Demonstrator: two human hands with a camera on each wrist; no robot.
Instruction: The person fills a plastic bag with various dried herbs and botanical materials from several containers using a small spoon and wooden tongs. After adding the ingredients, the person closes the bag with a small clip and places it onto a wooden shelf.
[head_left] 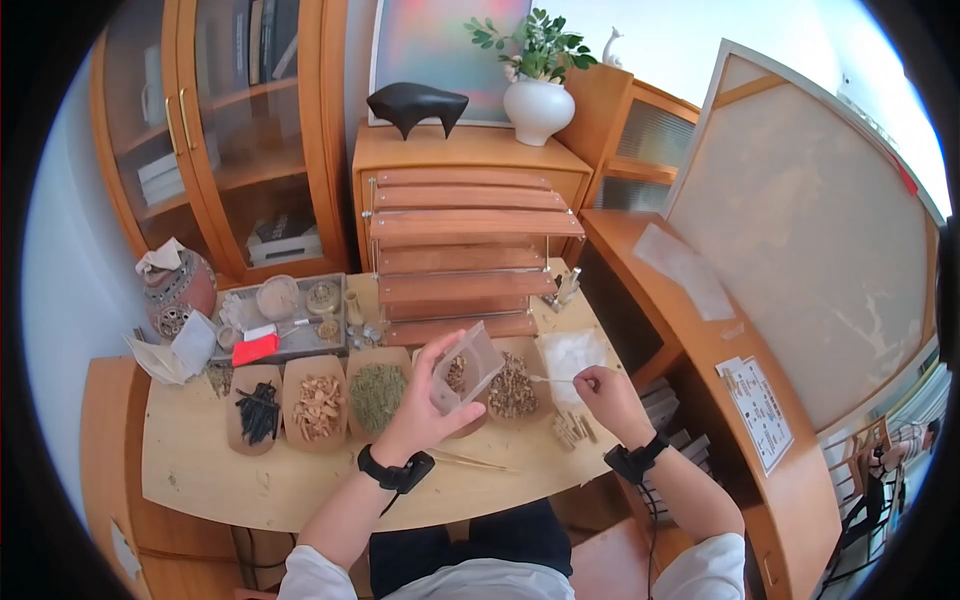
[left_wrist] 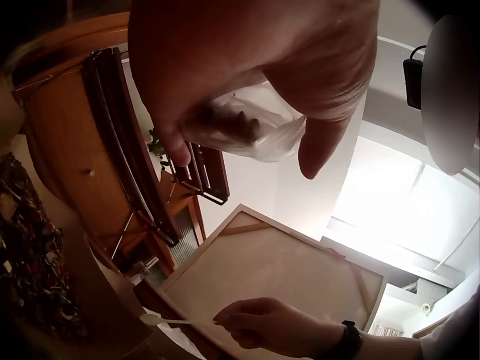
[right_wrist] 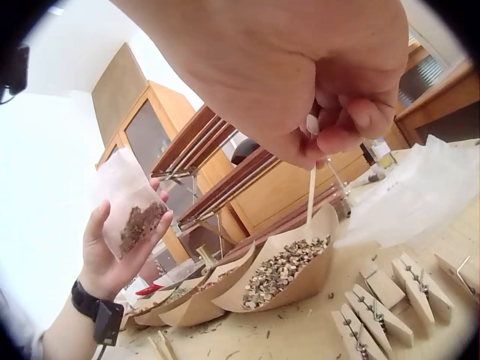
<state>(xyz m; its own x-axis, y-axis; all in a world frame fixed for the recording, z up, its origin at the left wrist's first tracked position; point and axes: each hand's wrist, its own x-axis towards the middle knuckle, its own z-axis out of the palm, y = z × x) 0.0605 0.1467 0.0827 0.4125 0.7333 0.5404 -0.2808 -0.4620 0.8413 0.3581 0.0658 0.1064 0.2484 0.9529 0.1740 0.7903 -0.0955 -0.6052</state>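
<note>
My left hand (head_left: pixel 422 415) holds a translucent pouch (head_left: pixel 470 368) between thumb and fingers, tilted above the paper trays. Dried brown bits (right_wrist: pixel 141 226) lie in the bottom of the pouch in the right wrist view. To the right, my right hand (head_left: pixel 612 402) pinches the handle of a small pale spoon (head_left: pixel 552 379). That spoon points left and down toward the rightmost tray (right_wrist: pixel 324 223), which carries chopped brown herbs (right_wrist: pixel 281 274). My fingers hide part of the spoon's handle, and the pouch covers most of the tray beside it.
More trays stand leftward, with green herb (head_left: pixel 377 397), tan slices (head_left: pixel 318 407) and black pieces (head_left: pixel 259 412). Wooden clothespins (right_wrist: pixel 420 289) and white pouches (head_left: pixel 573 360) lie at the right. A tiered wooden rack (head_left: pixel 465 255) stands behind; thin sticks (head_left: pixel 470 461) lie in front.
</note>
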